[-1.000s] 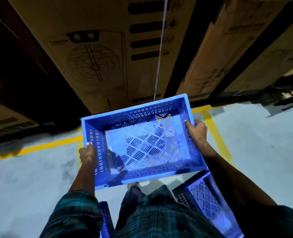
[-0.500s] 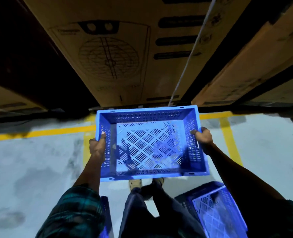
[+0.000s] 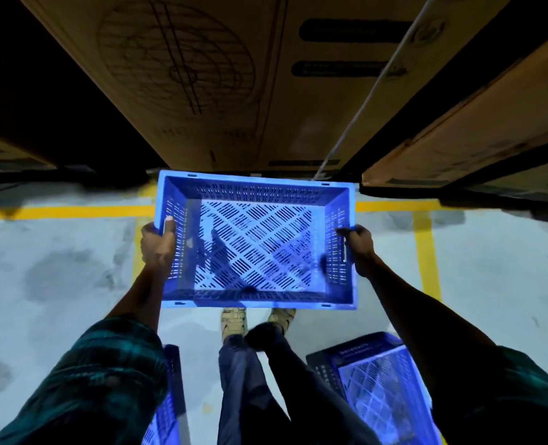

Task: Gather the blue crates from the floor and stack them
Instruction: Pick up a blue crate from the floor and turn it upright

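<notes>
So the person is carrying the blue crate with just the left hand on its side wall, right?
Not quite. The head view shows both hands on the blue crate: the left hand grips one side wall and the right hand grips the opposite one.

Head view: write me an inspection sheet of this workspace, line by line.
Surface: grey concrete floor with yellow painted lines and dark stains.
Job's things: one blue crate carried level and empty; second blue crate at lower right; third blue crate partly hidden at lower left.
Clutter: nothing seen.
Hands: left hand and right hand each grip a short side of the carried crate.
Cables: thin white line running up across the boxes; what it is cannot be told.
Surroundings: large cardboard boxes ahead, dark gaps between them.
</notes>
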Action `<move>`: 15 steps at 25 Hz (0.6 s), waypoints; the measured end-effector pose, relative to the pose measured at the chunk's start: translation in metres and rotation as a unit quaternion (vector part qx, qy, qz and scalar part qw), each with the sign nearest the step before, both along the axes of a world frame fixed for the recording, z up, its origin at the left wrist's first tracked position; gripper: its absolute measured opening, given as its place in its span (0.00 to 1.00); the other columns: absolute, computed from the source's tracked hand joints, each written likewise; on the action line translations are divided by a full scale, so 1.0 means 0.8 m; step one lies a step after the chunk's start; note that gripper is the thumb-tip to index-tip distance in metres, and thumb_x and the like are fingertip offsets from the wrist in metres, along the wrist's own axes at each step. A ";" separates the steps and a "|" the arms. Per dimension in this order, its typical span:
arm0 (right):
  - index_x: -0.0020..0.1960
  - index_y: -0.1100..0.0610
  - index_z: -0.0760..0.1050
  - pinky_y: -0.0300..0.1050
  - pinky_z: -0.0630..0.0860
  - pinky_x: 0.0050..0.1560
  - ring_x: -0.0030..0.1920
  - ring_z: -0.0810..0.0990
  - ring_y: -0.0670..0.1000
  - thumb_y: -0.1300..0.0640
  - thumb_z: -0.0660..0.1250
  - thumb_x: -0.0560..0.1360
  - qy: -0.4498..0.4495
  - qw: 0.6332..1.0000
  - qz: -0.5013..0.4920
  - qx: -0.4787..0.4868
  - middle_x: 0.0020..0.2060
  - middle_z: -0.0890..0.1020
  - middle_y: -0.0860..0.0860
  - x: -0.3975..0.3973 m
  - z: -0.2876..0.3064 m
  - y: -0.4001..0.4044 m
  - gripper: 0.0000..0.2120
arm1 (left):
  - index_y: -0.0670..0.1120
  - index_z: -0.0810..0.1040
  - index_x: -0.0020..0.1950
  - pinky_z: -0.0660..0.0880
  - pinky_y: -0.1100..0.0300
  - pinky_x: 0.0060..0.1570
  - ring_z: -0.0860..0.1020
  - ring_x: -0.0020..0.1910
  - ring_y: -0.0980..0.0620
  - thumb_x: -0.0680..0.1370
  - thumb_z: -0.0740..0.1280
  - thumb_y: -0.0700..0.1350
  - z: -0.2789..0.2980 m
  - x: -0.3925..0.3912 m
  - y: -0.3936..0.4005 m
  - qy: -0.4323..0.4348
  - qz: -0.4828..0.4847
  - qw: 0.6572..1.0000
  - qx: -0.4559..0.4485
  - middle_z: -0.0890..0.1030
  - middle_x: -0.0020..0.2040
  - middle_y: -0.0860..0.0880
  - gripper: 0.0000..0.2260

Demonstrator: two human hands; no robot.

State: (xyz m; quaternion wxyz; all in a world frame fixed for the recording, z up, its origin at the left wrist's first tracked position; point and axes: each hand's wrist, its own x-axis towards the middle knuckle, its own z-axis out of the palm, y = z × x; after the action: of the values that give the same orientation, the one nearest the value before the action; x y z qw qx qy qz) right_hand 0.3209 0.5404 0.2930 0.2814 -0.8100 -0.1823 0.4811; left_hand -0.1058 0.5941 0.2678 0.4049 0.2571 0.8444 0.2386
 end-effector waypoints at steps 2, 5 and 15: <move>0.45 0.57 0.77 0.46 0.75 0.34 0.34 0.78 0.53 0.58 0.71 0.69 0.001 1.000 -0.005 -0.009 0.36 0.81 0.53 0.006 -0.014 0.011 0.06 | 0.44 0.74 0.63 0.78 0.43 0.57 0.81 0.55 0.37 0.72 0.66 0.66 -0.012 0.004 0.002 -0.019 0.007 1.000 0.002 0.81 0.58 0.37 0.30; 0.51 0.61 0.78 0.46 0.75 0.37 0.37 0.79 0.55 0.58 0.70 0.70 0.030 0.999 -0.001 -0.016 0.40 0.82 0.56 0.013 -0.027 0.029 0.11 | 0.40 0.74 0.63 0.77 0.48 0.51 0.81 0.50 0.39 0.74 0.67 0.63 -0.038 0.006 -0.005 -0.039 0.030 0.999 -0.007 0.81 0.58 0.35 0.30; 0.52 0.60 0.78 0.58 0.79 0.51 0.45 0.82 0.58 0.53 0.70 0.69 0.065 0.998 0.019 -0.017 0.47 0.84 0.60 0.030 -0.061 0.044 0.15 | 0.48 0.69 0.64 0.70 0.43 0.67 0.79 0.57 0.43 0.70 0.68 0.64 -0.056 0.022 -0.001 -0.008 0.054 0.998 -0.012 0.79 0.60 0.45 0.30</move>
State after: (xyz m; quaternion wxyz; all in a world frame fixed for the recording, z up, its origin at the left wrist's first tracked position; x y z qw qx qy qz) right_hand 0.3446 0.5754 0.2440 0.2696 -0.7779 -0.1712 0.5412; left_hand -0.0883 0.5935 0.2229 0.4013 0.2039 0.8567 0.2518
